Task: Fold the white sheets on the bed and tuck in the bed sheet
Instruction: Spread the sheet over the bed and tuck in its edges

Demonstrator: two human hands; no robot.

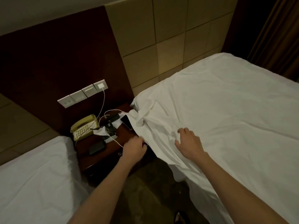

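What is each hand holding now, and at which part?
Left hand grips the white sheet at its hanging side edge. Right hand rests open on it, holding nothing.

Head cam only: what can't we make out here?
- Left hand: fingers hidden behind the knuckles at the sheet edge; grip unclear.
- Phone: partly under the sheet.
- Telephone keys: too small and dim to read.
- Mattress edge: draped by the sheet, so tuck state is unknown.
- Second bed: cut off by the left edge.
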